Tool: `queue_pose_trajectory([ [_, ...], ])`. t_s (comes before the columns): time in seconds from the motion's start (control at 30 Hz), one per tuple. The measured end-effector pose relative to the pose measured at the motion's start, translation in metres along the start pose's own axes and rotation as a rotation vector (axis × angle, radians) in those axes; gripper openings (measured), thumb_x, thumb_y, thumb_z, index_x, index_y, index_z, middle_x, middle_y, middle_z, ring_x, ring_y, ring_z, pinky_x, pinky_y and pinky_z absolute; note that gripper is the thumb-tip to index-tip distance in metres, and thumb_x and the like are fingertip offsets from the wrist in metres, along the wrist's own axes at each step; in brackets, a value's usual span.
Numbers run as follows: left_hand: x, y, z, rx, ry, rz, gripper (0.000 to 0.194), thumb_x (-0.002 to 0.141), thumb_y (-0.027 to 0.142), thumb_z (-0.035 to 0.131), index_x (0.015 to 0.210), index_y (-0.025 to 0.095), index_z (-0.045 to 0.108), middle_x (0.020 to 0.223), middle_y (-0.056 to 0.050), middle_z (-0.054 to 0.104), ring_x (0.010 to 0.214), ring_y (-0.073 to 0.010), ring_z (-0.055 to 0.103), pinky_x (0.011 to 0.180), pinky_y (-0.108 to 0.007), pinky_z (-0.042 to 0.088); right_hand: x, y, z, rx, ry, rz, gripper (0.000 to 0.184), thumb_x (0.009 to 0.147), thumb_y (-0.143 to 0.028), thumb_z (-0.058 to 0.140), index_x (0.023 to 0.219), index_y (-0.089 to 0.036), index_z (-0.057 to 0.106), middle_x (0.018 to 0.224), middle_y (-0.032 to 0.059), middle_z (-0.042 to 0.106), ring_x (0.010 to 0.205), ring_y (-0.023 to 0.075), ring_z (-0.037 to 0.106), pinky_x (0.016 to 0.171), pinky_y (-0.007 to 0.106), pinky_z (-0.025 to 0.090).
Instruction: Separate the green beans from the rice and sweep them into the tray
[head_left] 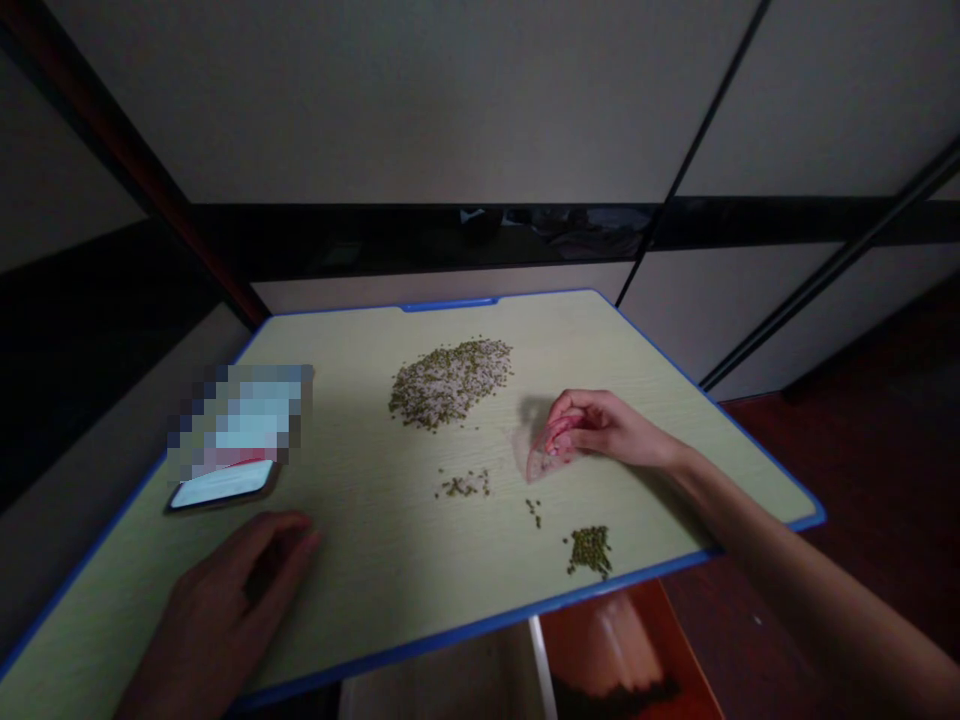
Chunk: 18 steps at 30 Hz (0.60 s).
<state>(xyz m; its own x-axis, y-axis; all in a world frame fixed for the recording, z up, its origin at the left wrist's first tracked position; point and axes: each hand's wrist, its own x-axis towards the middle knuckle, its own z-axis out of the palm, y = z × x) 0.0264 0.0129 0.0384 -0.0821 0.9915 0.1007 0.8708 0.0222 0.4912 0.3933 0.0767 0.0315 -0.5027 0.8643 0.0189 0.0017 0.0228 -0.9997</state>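
My right hand (600, 425), over the right half of the board, has its fingers closed on a sheer pink pouch (541, 462). Whatever the pouch may contain is too unclear to tell. Near it lie a few loose green beans (534, 512) and a small pile of green beans (590, 549) at the front edge. Further back spreads a large heap of green beans mixed with pale grains (450, 382). A small scatter of beans and grains (465, 484) sits in front of it. My left hand (232, 590) rests at the front left, loosely curled, thumb and forefinger apart, holding nothing visible.
A pale folding table (360, 560) with a blue rim carries everything. A phone or tablet (225, 485), partly blurred out, lies at its left. Behind stand light cabinet panels (435, 100). Below the front edge are a white container (450, 680) and an orange box (630, 650).
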Motion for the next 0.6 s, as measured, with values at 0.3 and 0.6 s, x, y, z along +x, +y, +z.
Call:
queue_pose_trajectory([
  [0.3,-0.001,-0.012,0.005,0.018,0.001,-0.005,0.029,0.073,0.049,0.050,0.081,0.023,0.061,0.077,0.001,0.067,0.067,-0.0164,0.060,0.065,-0.025,0.048,0.020,-0.001,0.032,0.087,-0.214,0.038,0.012,0.073,-0.008,0.066,0.083,-0.011,0.059,0.076,0.0033,0.065,0.067,0.0091,0.062,0.061,0.022,0.049],
  [0.6,-0.003,-0.017,0.005,0.053,0.021,0.012,0.027,0.074,0.047,0.049,0.081,0.024,0.061,0.076,0.002,0.067,0.065,-0.0154,0.060,0.062,-0.024,0.048,0.027,-0.007,0.035,0.045,-0.440,0.082,0.012,0.072,-0.009,0.067,0.083,-0.010,0.063,0.075,0.0035,0.064,0.068,0.0091,0.061,0.065,0.022,0.049],
])
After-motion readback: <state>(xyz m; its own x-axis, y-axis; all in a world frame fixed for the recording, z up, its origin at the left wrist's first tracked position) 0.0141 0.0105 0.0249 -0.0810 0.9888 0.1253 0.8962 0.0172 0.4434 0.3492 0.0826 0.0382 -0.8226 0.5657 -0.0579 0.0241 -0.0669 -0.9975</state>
